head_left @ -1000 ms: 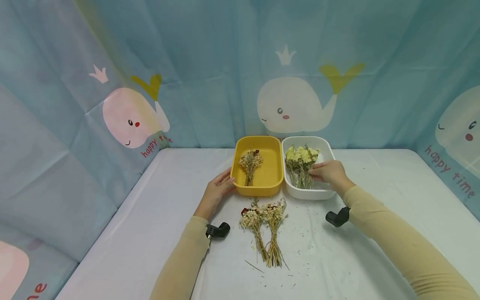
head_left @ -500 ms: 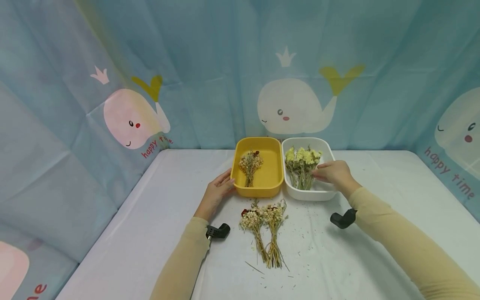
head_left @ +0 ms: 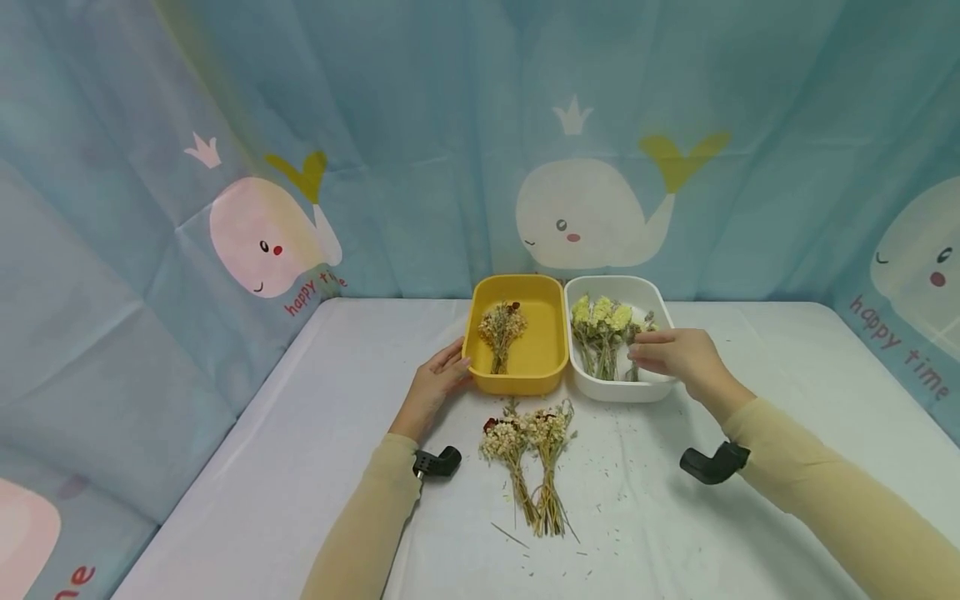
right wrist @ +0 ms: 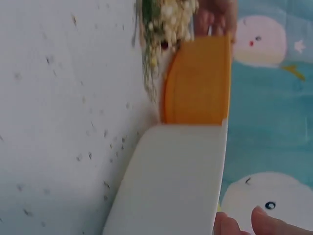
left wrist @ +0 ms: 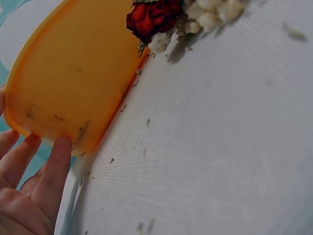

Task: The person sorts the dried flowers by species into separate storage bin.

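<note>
My left hand (head_left: 435,383) rests its fairly straight fingers against the left side of a yellow tray (head_left: 551,333); in the left wrist view the fingertips (left wrist: 61,147) touch its outer wall. One dried flower bunch (head_left: 501,329) lies inside. Over the right side of the white tray (head_left: 630,389), my right hand (head_left: 682,358) pinches the stems of a dried bunch (head_left: 651,322), mostly hidden by the fingers. Beside it in that tray lie several yellow dried flowers (head_left: 602,312). Only some right fingertips (right wrist: 259,215) show past the white wall in the right wrist view.
Two cream dried bunches with dark red blooms (head_left: 525,433) lie crossed on the white cloth (head_left: 375,350) before the trays. Loose stems (head_left: 510,534) and crumbs are scattered around them. A blue whale-print curtain (head_left: 420,200) hangs behind.
My right hand has moved right within the white tray, drawing a bunch away from the yellow flowers, which now lie more spread out. The left hand has stayed at the yellow tray.
</note>
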Available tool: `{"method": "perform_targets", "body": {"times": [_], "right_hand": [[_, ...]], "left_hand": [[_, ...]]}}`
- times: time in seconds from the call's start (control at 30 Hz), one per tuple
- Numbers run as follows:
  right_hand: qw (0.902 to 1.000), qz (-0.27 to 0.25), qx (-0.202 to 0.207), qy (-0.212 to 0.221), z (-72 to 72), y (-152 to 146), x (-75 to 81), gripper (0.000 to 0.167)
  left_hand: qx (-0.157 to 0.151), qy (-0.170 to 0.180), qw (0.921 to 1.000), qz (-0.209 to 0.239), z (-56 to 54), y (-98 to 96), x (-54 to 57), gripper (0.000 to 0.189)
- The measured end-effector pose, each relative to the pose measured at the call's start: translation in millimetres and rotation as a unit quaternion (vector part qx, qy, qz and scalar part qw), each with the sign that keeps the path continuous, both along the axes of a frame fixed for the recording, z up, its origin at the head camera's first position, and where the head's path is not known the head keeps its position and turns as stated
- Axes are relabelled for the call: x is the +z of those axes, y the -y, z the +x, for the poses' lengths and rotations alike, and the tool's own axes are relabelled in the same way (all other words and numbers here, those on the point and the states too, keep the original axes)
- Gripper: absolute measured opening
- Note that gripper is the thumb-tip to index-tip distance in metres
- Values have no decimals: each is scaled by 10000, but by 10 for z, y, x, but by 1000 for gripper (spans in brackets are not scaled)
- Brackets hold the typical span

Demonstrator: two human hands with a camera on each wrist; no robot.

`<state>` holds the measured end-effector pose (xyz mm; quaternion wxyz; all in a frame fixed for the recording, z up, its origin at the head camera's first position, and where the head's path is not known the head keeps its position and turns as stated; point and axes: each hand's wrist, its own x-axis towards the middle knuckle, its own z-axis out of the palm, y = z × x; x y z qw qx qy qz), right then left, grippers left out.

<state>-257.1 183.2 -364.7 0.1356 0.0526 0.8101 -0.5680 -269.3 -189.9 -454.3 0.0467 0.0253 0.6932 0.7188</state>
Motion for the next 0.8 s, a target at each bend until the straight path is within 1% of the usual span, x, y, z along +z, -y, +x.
{"method": "perform_targets", "body": {"times": [0.17, 0.3, 0.43, 0.63, 0.8], "right_hand": [[9992, -22, 247, -307, 200, 98, -12, 60], [9983, -330, 329, -355, 329, 154, -37, 58], [9956, -684, 443, -455, 429, 209, -67, 52], [9925, -946, 670, -379, 558, 302, -107, 45], [9912, -980, 838, -282, 622, 376, -231, 43]], "left_hand": [[-7, -1, 10000, -49, 4, 4, 18, 55], [-16, 2, 10000, 31, 5, 7, 13, 55], [14, 23, 10000, 24, -16, 3, -3, 54], [-44, 1, 10000, -15, -14, 17, -13, 55], [-55, 9, 10000, -38, -6, 20, -22, 56]]}}
